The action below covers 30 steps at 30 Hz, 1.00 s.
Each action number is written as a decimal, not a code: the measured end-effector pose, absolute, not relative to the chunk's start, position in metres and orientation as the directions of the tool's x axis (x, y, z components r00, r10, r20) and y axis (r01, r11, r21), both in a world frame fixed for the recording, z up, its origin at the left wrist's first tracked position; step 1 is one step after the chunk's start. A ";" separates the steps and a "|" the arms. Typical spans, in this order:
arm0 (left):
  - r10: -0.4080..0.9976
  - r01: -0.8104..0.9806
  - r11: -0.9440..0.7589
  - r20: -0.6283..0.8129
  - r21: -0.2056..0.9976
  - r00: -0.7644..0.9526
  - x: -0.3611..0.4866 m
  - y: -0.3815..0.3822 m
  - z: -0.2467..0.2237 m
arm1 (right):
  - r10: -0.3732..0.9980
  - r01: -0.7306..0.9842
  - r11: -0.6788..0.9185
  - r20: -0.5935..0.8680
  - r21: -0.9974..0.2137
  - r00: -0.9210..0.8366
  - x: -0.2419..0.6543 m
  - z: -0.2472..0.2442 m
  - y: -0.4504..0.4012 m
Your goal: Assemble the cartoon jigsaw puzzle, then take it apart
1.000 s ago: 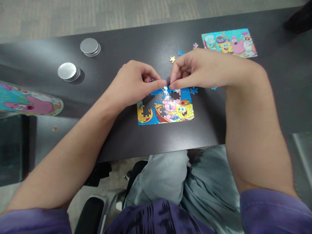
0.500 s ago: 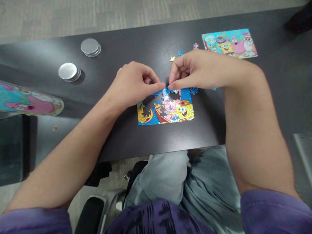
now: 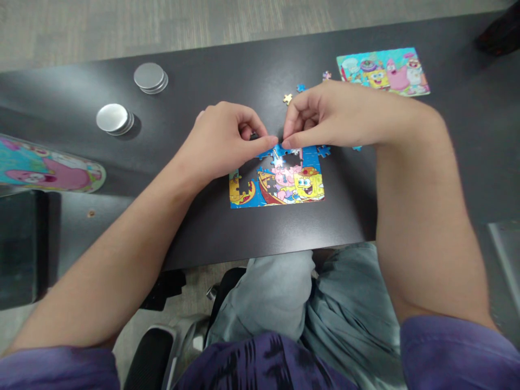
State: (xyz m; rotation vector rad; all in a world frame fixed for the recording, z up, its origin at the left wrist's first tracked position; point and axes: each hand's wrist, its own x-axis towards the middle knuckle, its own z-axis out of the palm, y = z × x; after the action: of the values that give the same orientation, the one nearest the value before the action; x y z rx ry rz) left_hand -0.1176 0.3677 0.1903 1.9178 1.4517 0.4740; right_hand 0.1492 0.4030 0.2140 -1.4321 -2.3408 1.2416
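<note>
A partly assembled cartoon jigsaw puzzle [image 3: 306, 187] lies on the dark table, with gaps in its left, middle and upper parts. At its top edge, my left hand [image 3: 231, 135] has thumb and fingers pinched together over blue pieces. Close beside it on the right, my right hand [image 3: 317, 116] is also pinched, its fingertips at the same edge. Whatever sits between the fingertips of either hand is too small to make out. Loose pieces lie around my right hand, among them a yellow piece [image 3: 287, 99] and a blue piece [image 3: 324, 151].
A colourful picture card [image 3: 382, 73] lies at the back right of the table [image 3: 227, 70]. Two stacks of silver discs [image 3: 150, 77] [image 3: 112, 118] stand at the left. A cartoon-printed container [image 3: 52, 168] is at the left edge, a dark object [image 3: 501, 32] at the far right corner.
Both hands have stayed almost in place at the puzzle's top edge. My right hand has shifted very slightly to the right.
</note>
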 end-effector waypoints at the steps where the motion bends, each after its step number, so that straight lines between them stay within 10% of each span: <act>1: 0.938 0.684 -0.152 -0.114 0.714 0.328 -0.119 0.368 0.191 | 0.790 0.687 0.208 -0.295 -0.696 -0.537 0.149 0.214 0.403; 30: 0.901 0.651 -0.198 -0.125 0.733 0.415 -0.122 0.370 0.190 | 0.780 0.671 0.223 -0.284 -0.707 -0.558 0.153 0.210 0.406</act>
State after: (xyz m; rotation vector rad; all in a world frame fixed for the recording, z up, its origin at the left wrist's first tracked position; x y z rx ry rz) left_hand -0.1222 0.3698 0.1901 1.9377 1.3175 0.4335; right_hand 0.1531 0.4064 0.2097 -1.4042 -2.3509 1.2502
